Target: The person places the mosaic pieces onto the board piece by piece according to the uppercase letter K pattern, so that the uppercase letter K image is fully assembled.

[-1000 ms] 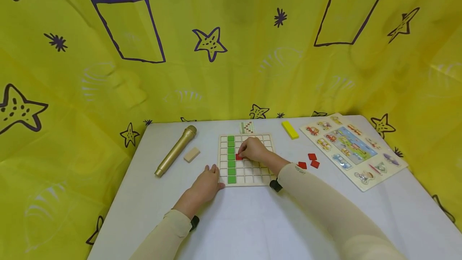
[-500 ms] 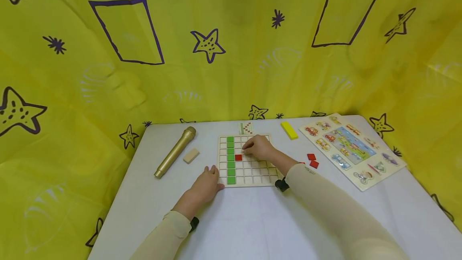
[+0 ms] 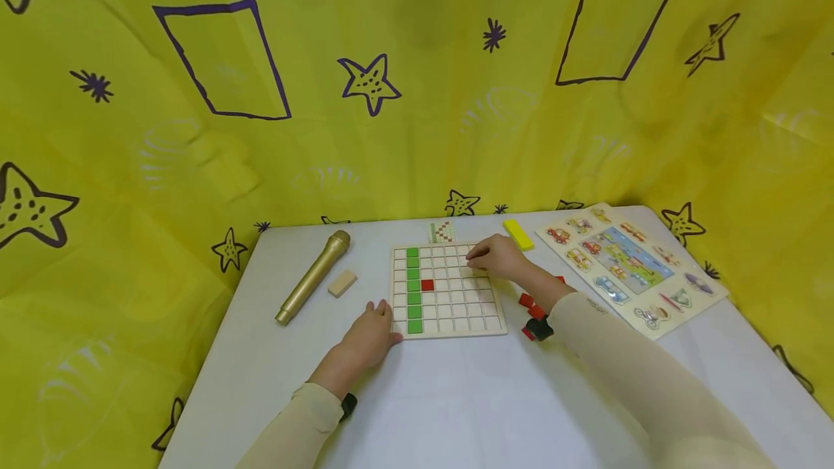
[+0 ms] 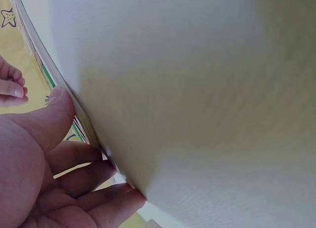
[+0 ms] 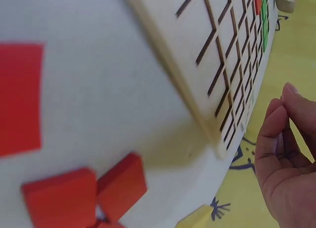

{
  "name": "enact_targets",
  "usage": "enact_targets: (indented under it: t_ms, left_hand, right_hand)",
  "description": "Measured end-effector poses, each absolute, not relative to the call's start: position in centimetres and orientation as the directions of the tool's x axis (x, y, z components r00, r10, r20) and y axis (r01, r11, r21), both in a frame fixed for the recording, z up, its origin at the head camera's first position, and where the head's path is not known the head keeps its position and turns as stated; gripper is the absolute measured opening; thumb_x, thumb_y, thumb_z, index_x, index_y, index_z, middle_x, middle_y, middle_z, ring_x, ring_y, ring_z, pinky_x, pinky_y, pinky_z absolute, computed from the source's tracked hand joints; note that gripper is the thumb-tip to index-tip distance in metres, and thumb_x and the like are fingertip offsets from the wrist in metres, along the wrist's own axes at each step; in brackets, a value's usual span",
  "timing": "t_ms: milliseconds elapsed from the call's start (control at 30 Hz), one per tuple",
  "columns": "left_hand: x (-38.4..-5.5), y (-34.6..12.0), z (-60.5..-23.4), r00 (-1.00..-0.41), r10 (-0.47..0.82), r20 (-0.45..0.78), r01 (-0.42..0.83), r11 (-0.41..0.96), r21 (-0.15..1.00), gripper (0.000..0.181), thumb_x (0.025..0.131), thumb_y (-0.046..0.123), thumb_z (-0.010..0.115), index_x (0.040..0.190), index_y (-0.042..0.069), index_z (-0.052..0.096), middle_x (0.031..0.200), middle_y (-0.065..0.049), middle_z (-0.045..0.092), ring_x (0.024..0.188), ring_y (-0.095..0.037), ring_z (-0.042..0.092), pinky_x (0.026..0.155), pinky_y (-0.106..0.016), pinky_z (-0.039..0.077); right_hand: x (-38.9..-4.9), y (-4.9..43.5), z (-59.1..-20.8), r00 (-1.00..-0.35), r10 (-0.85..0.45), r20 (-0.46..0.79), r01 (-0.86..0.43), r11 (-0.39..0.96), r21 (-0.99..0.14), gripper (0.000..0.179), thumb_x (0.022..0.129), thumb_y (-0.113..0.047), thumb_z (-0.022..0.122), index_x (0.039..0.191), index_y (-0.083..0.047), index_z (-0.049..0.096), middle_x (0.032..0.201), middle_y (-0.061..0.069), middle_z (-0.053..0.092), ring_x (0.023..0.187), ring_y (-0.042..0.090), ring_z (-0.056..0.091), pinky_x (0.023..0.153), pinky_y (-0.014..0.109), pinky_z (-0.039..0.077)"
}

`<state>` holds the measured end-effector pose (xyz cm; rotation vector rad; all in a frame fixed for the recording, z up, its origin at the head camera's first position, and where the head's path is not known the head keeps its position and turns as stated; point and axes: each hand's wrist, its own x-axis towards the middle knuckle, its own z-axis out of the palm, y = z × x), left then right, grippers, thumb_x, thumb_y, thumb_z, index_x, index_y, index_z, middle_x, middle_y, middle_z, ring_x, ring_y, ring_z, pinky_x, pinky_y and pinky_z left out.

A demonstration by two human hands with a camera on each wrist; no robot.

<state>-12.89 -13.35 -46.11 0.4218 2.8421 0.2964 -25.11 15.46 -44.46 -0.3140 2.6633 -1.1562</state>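
Note:
A wooden grid board (image 3: 459,294) lies on the white table in the head view. A column of green tiles (image 3: 413,286) fills its second column, and one red tile (image 3: 427,285) sits just right of them. My left hand (image 3: 363,342) holds the board's near left corner, thumb and fingers along its edges, as the left wrist view also shows. Over the board's far right part hovers my right hand (image 3: 498,257). In the right wrist view its curled index finger and thumb meet, with nothing visible between them. Loose red tiles (image 5: 59,196) lie beside the board, partly hidden by the right forearm in the head view.
Behind the board lies a small pattern card (image 3: 441,231). A yellow block (image 3: 517,234) and a vehicle puzzle board (image 3: 632,266) are at the right. To the left are a plain wooden block (image 3: 342,283) and a gold microphone (image 3: 313,277). A yellow curtain (image 3: 404,143) hangs behind.
My right hand has let go of the red tile, which stays on the board, and has moved right, away from it. The left hand keeps its place at the corner.

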Motion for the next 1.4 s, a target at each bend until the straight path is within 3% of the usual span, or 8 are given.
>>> enact_targets:
  t_ms: [267,933,1200,1400]
  left_hand:
    - [-13.0,-13.3,-46.2,-0.927,0.302,-0.222,0.250,0.940,0.233,0.069,0.098,0.031,0.065,0.144,-0.015,0.041,0.151,-0.029,0.041,0.141,-0.048,0.035,0.110,-0.050,0.040]
    - [-13.0,-13.5,-46.2,-0.921,0.332,-0.202,0.284,0.930,0.235,0.068,0.098,0.029,0.065,0.143,-0.017,0.042,0.149,-0.032,0.042,0.138,-0.051,0.037,0.108,-0.051,0.041]
    - [-13.2,-13.5,-46.3,-0.919,0.334,-0.208,0.280,0.927,0.250,0.068,0.098,0.028,0.065,0.143,-0.017,0.042,0.150,-0.032,0.040,0.139,-0.051,0.036,0.109,-0.051,0.040]
    - [-13.1,-13.5,-46.4,-0.921,0.319,-0.222,0.265,0.934,0.240,0.070,0.098,0.030,0.065,0.144,-0.016,0.041,0.151,-0.030,0.040,0.140,-0.049,0.035,0.109,-0.050,0.040]
  right_hand:
    - [-24.9,18.5,-44.3,-0.967,-0.219,-0.135,-0.048,0.668,-0.743,0.020,0.095,-0.011,0.072,0.108,0.003,0.076,0.094,0.010,0.074,0.080,0.021,0.065,0.068,0.028,0.053]
    - [-23.9,24.2,-44.6,-0.971,-0.147,-0.189,0.037,0.687,-0.726,0.024,0.096,-0.011,0.071,0.113,0.004,0.073,0.103,0.014,0.073,0.087,0.028,0.065,0.074,0.033,0.055]
    - [-23.1,26.3,-45.0,-0.978,-0.139,-0.153,-0.009,0.770,-0.638,0.022,0.094,-0.015,0.074,0.110,0.001,0.076,0.100,0.012,0.073,0.081,0.023,0.059,0.066,0.029,0.050]
    - [-22.4,27.8,-45.3,-0.978,-0.138,-0.158,-0.007,0.773,-0.634,0.022,0.094,-0.015,0.074,0.109,0.001,0.076,0.102,0.013,0.073,0.082,0.023,0.057,0.065,0.030,0.049]
